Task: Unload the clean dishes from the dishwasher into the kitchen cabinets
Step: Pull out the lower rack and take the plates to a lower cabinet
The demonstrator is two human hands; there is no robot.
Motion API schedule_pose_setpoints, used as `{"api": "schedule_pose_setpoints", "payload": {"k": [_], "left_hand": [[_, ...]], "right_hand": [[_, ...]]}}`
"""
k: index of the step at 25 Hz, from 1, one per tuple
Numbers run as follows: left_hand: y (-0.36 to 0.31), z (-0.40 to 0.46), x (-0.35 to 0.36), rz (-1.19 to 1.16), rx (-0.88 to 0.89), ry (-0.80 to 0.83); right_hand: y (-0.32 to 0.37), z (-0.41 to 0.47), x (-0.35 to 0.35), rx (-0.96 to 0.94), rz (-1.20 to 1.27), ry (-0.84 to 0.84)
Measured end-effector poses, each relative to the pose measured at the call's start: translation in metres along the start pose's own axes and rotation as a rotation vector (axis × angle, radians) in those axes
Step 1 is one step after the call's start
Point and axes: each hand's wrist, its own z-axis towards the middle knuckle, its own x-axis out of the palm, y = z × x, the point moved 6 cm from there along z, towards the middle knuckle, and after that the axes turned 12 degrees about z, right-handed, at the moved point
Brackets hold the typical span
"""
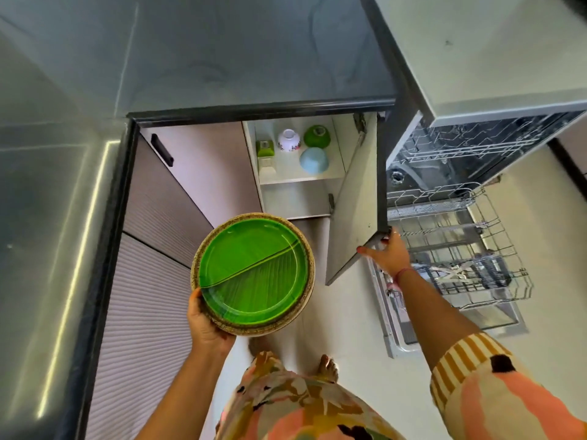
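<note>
On my far left, away from both hands, runs the dark counter (197,58) with its black edge, and under it the ribbed drawers (149,281). My left hand (206,322) holds a stack of plates (254,274) by its near edge, with my thumb curled over the rim and the rest of my fingers under it. The top plate is bright green with a leaf pattern, and a speckled tan plate sits under it.

Just past the plates, up and to the right of that hand, is the open cabinet (298,179). On its shelf I see a white flowered bowl (288,140), a green bowl (316,136), a pale blue bowl (313,160) and a small green cup (265,148).

My right hand (386,252) grips the bottom corner of the cabinet door (352,211), fingers bent round its edge. Right behind this hand is the open dishwasher (476,147), with its wire rack (457,249) pulled out. Some cutlery (460,274) lies in the rack, too blurry to tell apart.
</note>
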Motion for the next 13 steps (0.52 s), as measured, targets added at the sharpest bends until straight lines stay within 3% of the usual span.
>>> {"api": "schedule_pose_setpoints", "payload": {"k": [7,13], "left_hand": [[0.053,-0.029,0.018,-0.014,-0.046,-0.039],[0.076,-0.035,0.027,-0.004,-0.053,-0.052]], "right_hand": [[-0.028,0.029,-0.072,0.105,0.063,-0.128],[-0.036,0.034,-0.081,0.088,0.109,-0.15]]}}
